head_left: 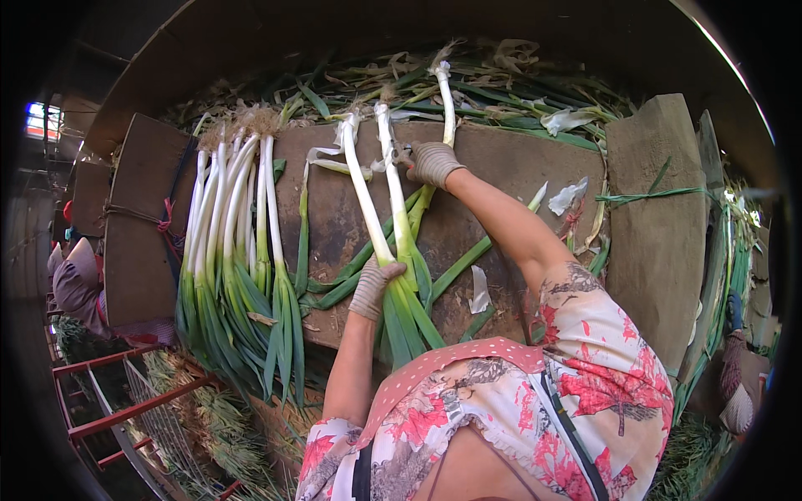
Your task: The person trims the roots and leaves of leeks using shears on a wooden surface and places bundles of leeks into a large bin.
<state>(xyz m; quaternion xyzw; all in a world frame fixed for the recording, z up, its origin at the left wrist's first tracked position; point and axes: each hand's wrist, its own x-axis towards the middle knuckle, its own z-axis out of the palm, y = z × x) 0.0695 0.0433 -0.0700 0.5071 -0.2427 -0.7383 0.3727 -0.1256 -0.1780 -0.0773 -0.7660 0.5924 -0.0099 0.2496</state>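
Note:
My left hand (pixel 376 288) is closed around long green onions, where their white stalks turn to green leaves. One green onion (pixel 359 184) slants up from it, with loose skin peeling near its root end. Beside it lies a second green onion (pixel 391 167). My right hand (pixel 432 163) is pinched against this second stalk's white upper part, where a flap of skin stands off; its fingertips are partly hidden. Under and past the right hand runs a third green onion (pixel 446 100), roots pointing away. Beige wrapping covers both palms.
A row of green onions (pixel 225 200) lies at the left of the wooden board (pixel 510 175). Leaf trimmings (pixel 501 104) heap along the far edge. Upright cardboard-like panels (pixel 656 225) flank the board, the right one tied with green strands. A red metal frame (pixel 134 409) stands lower left.

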